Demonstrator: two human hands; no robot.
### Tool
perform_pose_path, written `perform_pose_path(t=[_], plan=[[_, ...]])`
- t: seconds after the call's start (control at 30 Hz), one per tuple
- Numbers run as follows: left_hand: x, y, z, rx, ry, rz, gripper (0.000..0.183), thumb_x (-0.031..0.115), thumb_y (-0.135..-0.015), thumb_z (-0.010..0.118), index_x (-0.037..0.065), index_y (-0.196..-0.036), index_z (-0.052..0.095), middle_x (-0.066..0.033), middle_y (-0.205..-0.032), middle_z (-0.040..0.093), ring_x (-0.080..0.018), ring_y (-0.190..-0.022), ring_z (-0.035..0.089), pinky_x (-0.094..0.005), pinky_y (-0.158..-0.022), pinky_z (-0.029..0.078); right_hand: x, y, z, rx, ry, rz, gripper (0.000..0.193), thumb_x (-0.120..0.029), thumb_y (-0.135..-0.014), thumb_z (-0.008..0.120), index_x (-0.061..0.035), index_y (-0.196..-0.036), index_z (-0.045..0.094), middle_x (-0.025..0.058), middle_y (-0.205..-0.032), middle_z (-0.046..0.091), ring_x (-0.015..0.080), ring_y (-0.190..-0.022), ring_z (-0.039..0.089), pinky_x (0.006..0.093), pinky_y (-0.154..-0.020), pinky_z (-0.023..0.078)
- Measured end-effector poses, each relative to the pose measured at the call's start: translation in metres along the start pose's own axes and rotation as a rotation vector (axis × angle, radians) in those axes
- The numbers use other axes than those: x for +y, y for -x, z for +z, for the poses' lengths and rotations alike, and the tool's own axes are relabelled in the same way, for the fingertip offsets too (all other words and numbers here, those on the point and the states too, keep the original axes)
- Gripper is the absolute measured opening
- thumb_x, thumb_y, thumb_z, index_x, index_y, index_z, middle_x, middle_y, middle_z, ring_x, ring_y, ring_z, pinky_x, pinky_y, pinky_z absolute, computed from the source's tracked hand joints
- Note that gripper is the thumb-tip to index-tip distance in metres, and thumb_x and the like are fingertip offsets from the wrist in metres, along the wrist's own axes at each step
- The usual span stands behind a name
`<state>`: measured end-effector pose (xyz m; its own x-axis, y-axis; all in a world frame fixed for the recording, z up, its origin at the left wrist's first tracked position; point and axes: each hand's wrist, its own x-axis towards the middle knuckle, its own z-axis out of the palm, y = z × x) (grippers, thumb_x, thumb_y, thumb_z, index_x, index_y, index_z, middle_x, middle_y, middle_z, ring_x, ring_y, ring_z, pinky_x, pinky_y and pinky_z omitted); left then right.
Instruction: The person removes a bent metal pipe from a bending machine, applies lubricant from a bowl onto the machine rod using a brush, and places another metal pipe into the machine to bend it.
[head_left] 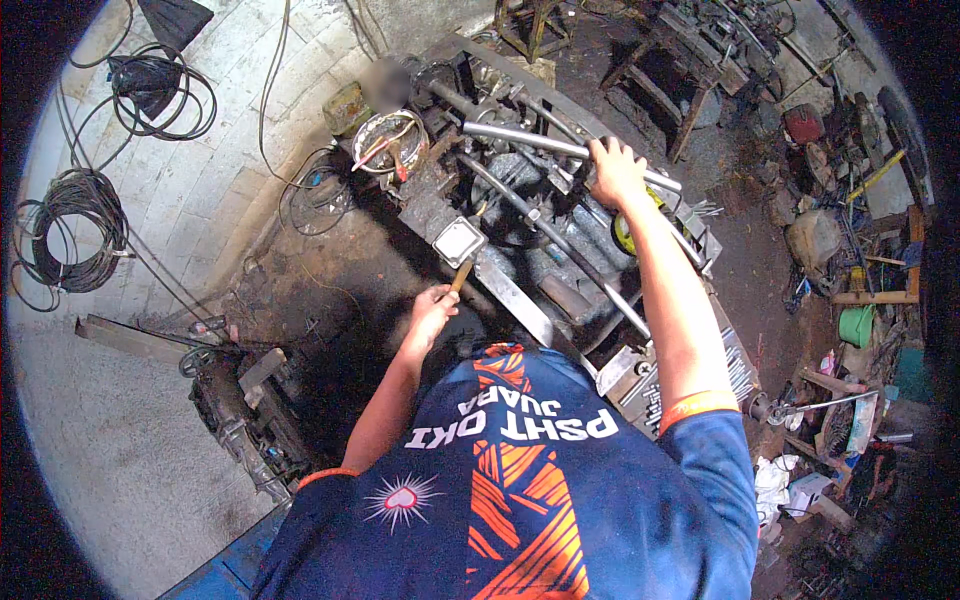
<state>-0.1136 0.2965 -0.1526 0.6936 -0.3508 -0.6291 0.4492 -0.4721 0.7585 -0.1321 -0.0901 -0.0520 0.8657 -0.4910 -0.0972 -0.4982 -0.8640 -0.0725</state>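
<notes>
My left hand (430,318) is closed round the wooden handle (461,277) of a tool. Its far end meets a square, pale-topped piece (458,241) with a dark rim; whether the two are joined, I cannot tell. My right hand (617,174) reaches across the machine with its fingers wrapped over a smooth metal bar (525,138), which lies slanted over the machine bed. Below that bar, a long dark shaft (545,228) runs along the greasy metal machine (560,265). Part of the bar is hidden under my right hand.
A round tin (390,142) with red-handled things in it stands on the machine's far left end. Thin metal rods (735,370) lie at its right end. Cable coils (80,225) hang on the left wall. A motor-like unit (235,410) sits at lower left; a green bucket (856,326) stands among clutter.
</notes>
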Motion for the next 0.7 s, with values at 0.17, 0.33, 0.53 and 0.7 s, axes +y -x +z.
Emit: perform_pose_path(t=[0.17, 0.33, 0.53, 0.7], plan=[[-0.002, -0.002, 0.001, 0.043, 0.042, 0.006, 0.043, 0.022, -0.087, 0.063, -0.003, -0.122, 0.054, -0.0061, -0.093, 0.066, -0.0108, -0.069, 0.061, -0.0243, -0.059, 0.045, 0.000, 0.002, 0.001, 0.004, -0.007, 0.005, 0.069, -0.014, -0.068, 0.072, -0.0184, -0.131, 0.043, 0.0146, -0.133, 0.044, 0.0353, -0.122, 0.044, 0.0579, -0.100, 0.034], [-0.005, -0.005, -0.003, 0.009, 0.032, 0.015, 0.043, 0.023, -0.088, 0.063, -0.003, -0.121, 0.053, -0.0066, -0.096, 0.066, -0.0107, -0.071, 0.061, -0.0231, -0.061, 0.045, 0.003, 0.003, 0.002, 0.017, -0.006, -0.003, 0.067, -0.014, -0.068, 0.071, -0.0175, -0.129, 0.044, 0.0145, -0.131, 0.045, 0.0356, -0.119, 0.046, 0.0559, -0.097, 0.037], [-0.007, -0.005, -0.004, -0.001, 0.047, 0.011, 0.043, 0.022, -0.088, 0.062, -0.003, -0.121, 0.053, -0.0066, -0.096, 0.066, -0.0106, -0.070, 0.062, -0.0224, -0.060, 0.045, 0.003, 0.001, 0.004, 0.046, 0.006, -0.012, 0.066, -0.012, -0.067, 0.070, -0.0173, -0.128, 0.045, 0.0148, -0.131, 0.046, 0.0355, -0.119, 0.047, 0.0549, -0.096, 0.037], [-0.010, -0.004, -0.006, 0.008, 0.060, 0.010, 0.042, 0.021, -0.087, 0.062, -0.003, -0.121, 0.054, -0.0063, -0.094, 0.066, -0.0111, -0.069, 0.062, -0.0230, -0.059, 0.044, 0.001, -0.001, 0.004, 0.056, 0.012, -0.023, 0.068, -0.013, -0.067, 0.071, -0.0175, -0.129, 0.045, 0.0151, -0.131, 0.046, 0.0353, -0.119, 0.047, 0.0548, -0.097, 0.037]])
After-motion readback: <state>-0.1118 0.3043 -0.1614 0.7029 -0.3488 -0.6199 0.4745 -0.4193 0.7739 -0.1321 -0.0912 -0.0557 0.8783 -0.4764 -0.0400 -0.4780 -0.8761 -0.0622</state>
